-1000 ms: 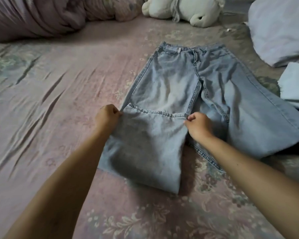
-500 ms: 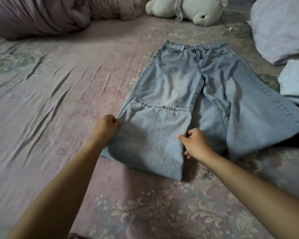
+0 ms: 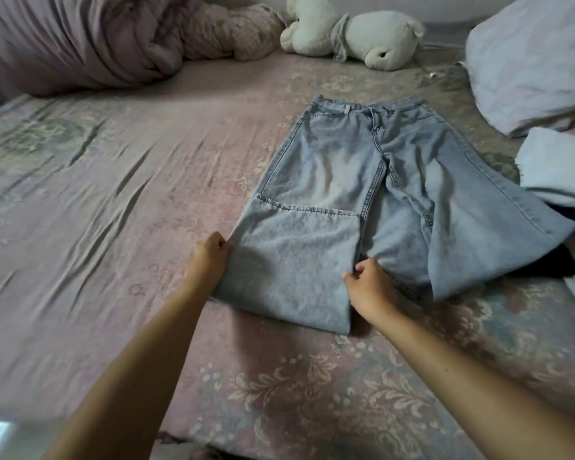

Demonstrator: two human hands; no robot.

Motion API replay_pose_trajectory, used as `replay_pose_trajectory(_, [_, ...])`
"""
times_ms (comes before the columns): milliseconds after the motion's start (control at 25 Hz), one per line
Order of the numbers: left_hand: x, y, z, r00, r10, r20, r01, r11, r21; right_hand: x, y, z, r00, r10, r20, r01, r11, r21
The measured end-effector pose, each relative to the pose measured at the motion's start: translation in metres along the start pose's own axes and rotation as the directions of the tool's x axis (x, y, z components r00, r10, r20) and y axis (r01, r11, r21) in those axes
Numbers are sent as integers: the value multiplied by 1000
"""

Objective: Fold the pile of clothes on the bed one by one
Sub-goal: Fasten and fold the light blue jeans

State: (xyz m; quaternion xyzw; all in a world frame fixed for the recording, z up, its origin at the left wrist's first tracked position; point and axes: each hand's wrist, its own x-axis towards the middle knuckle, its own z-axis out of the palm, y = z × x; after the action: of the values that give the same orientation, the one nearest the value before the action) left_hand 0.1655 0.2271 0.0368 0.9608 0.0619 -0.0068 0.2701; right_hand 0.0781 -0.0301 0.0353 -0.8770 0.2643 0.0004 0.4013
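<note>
Grips [image 3: 210, 260] lower on jeans [image 3: 339, 180]

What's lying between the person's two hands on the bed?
In the head view, the folded-up lower leg of the light blue jeans spans the gap: the left hand grips its left edge, the right hand its right edge.

The jeans [image 3: 342, 180] are pale blue denim, matt, faintly grainy in weave, with raised stitched seams and a frayed-looking hem. The bed [image 3: 113, 200] wears a thin, matt pink cloth sheet, creased and printed with faded flowers. The bunched quilt [image 3: 90, 41] is soft cloth of like print. The stuffed toy [image 3: 362, 38] is cream plush, fuzzy. The pillow [image 3: 528, 64] is pale, smooth cloth.
</note>
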Motion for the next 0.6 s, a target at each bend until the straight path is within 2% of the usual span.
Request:
replay_pose_trajectory(80, [-7,8,-3,999,45,-23,-42,991,130,-9,-1,-2,998,-56,-34,50,988,-148])
replay_pose_trajectory(160, [-15,17,5,959,275,-71,-234,908,348,-14,2,-10,978,-209,4,199,929,-313])
replay_pose_trajectory(240, [-39,38,25,851,518,88,-513,783,350,-9,12,-32,918,-396,24,367,825,-428])
replay_pose_trajectory(280, [-55,47,40,795,580,177,-604,731,318,-4,21,-46,867,-498,14,449,770,-453])
replay_pose_trajectory(320, [-70,51,54,757,599,262,-654,701,286,1,33,-63,807,-590,-6,519,715,-468])
replay_pose_trajectory(360, [-83,58,63,750,587,307,-661,692,291,7,49,-81,743,-668,-33,570,657,-493])
replay_pose_trajectory(440, [-93,77,72,776,517,361,-610,763,216,14,90,-119,656,-755,-14,595,529,-605])
replay_pose_trajectory(520, [-98,110,82,776,500,384,-574,812,102,21,124,-149,647,-761,59,556,417,-719])
replay_pose_trajectory(600, [-110,156,98,724,582,370,-655,749,103,32,144,-168,678,-726,116,529,372,-763])
